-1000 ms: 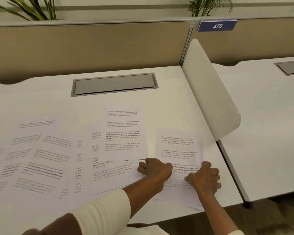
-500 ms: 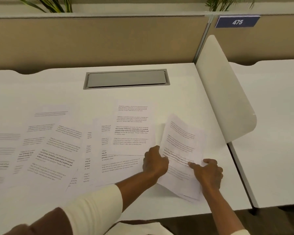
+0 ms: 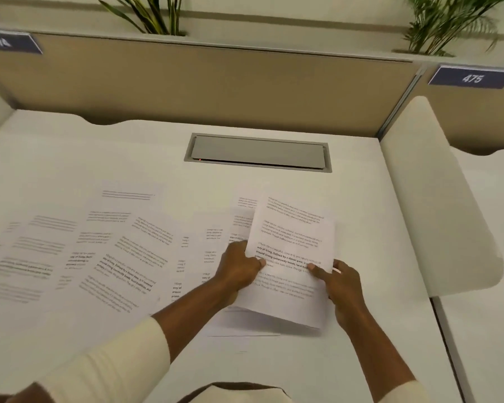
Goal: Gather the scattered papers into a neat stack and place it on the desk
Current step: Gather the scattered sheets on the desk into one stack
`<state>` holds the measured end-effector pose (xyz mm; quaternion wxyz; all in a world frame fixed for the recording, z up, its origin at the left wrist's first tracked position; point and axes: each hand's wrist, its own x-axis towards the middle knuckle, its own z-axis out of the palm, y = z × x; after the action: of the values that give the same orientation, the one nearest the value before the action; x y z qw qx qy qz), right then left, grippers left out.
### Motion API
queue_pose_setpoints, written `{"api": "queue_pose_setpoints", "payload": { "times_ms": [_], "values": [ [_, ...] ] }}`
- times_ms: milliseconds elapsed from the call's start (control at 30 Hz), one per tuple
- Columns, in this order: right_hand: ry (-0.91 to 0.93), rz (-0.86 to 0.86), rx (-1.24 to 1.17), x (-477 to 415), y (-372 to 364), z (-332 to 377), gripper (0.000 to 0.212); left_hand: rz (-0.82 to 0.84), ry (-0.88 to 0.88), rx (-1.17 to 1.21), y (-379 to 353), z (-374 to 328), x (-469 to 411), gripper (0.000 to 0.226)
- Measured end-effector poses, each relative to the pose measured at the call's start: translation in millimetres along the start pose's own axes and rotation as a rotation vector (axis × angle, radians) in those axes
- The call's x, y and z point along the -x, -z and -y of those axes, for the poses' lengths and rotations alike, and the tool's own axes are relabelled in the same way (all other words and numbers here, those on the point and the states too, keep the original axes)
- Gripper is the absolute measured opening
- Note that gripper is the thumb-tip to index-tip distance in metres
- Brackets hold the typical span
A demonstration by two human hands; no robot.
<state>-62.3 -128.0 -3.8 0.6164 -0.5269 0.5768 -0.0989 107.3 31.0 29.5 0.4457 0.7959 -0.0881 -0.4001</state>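
A printed sheet of paper [image 3: 291, 242] is lifted off the white desk [image 3: 128, 152], tilted, its far edge raised over another sheet. My left hand [image 3: 237, 267] grips its left edge with the thumb on top. My right hand [image 3: 336, 282] pinches its right edge. Several more printed papers [image 3: 120, 251] lie scattered and overlapping on the desk to the left. One sheet [image 3: 245, 210] lies partly hidden beneath the held one.
A grey cable hatch [image 3: 258, 152] is set into the desk behind the papers. A white curved divider [image 3: 437, 199] bounds the desk on the right, a beige partition [image 3: 216, 85] at the back. Plants [image 3: 154, 16] stand above it.
Both hands have lifted the rightmost sheet off the desk and carried it left, over the neighbouring sheet. The view has swung left.
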Motion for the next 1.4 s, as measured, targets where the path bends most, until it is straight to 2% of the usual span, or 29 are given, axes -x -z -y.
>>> {"api": "queue_pose_setpoints", "payload": {
  "times_ms": [167, 267, 367, 467, 600, 733, 933, 1133, 1233, 1400],
  "values": [
    [0.122, -0.032, 0.170, -21, -47, 25, 0.044, -0.195, 0.006, -0.257, 15, -1, -28, 0.036],
    [0.171, -0.105, 0.347, -28, -66, 28, 0.049, -0.227, 0.096, -0.518, 12, -2, -40, 0.055],
    [0.147, -0.167, 0.489, -32, -80, 26, 0.056, -0.256, 0.178, -0.646, 8, -1, -49, 0.064],
    [0.129, -0.224, 0.648, -31, -88, 24, 0.068, -0.263, 0.233, -0.639, 4, 3, -56, 0.078],
    [0.102, -0.217, 0.715, -30, -96, 26, 0.082, -0.285, 0.277, -0.556, 3, 2, -62, 0.098],
    [0.077, -0.179, 0.779, -32, -102, 30, 0.080, -0.299, 0.335, -0.437, 5, -5, -69, 0.109],
    [0.068, -0.182, 0.793, -32, -109, 32, 0.069, -0.300, 0.388, -0.373, 14, -9, -78, 0.093],
    [0.063, -0.175, 0.651, -34, -106, 28, 0.076, -0.263, 0.376, -0.299, 26, -3, -75, 0.053],
    [0.065, -0.175, 0.580, -33, -104, 24, 0.079, -0.250, 0.333, -0.247, 28, 2, -72, 0.051],
    [0.085, -0.204, 0.525, -24, -105, 15, 0.066, -0.233, 0.236, -0.196, 25, 9, -64, 0.040]
  ]
}}
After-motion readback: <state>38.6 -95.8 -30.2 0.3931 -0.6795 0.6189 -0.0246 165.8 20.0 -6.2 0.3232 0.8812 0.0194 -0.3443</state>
